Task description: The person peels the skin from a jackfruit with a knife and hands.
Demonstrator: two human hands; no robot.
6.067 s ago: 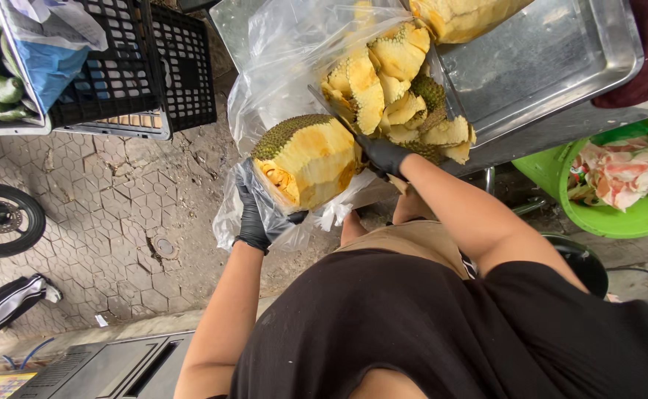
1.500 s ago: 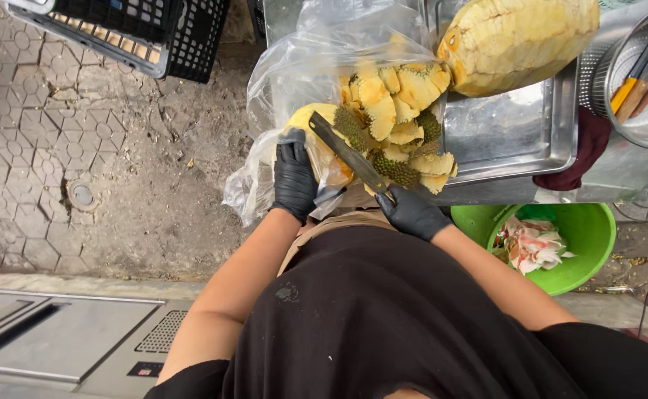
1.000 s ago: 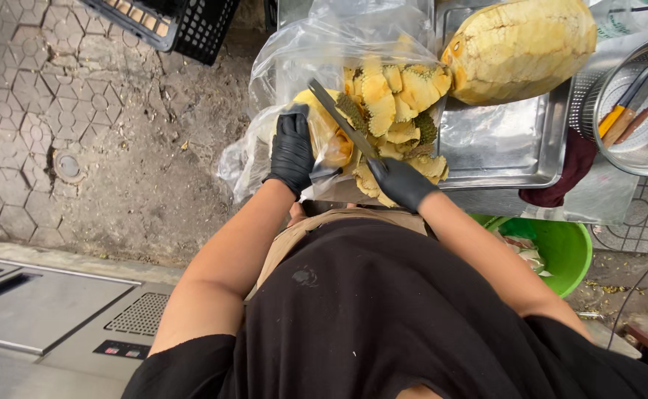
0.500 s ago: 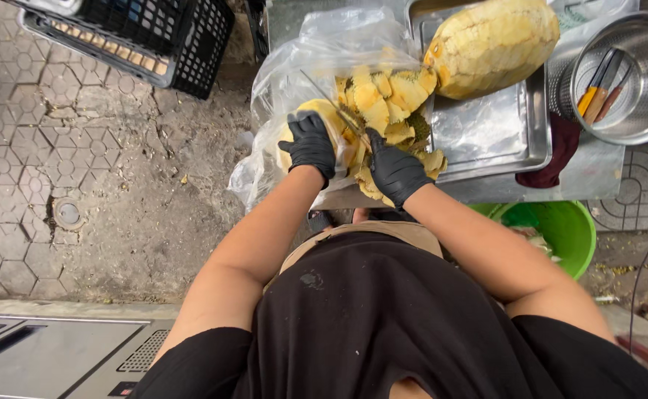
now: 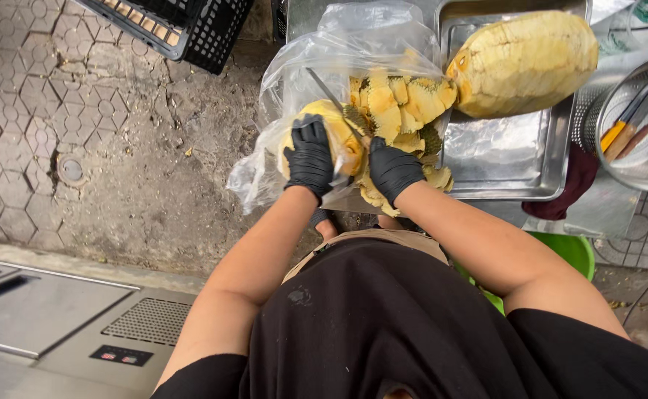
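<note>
Gloves on both hands here, black ones, seen from the head camera looking straight down. Left hand has its fingers wrapped over a yellow chunk of fruit, gripping it snug just off the near left corner of the metal tray. Right hand sits right beside it, fingers curled closed around the handle of a knife; the blade sticks up and away past the chunk, toward the clear plastic bag. That bag hangs open off the left edge of the surface and is stuffed with a pile of peel pieces, yellow inside and green and spiky outside. Up on the tray, at its far edge, lies a big peeled fruit, pale yellow all over, touching the bag's pile at its left end. Beyond the right edge of the tray there's a steel colander holding a couple of tools with orange and brown handles, and a dark red cloth drooping over the surface's near edge. A green tub peeks out below that, and a black crate sits on the paving off to the far left.
</note>
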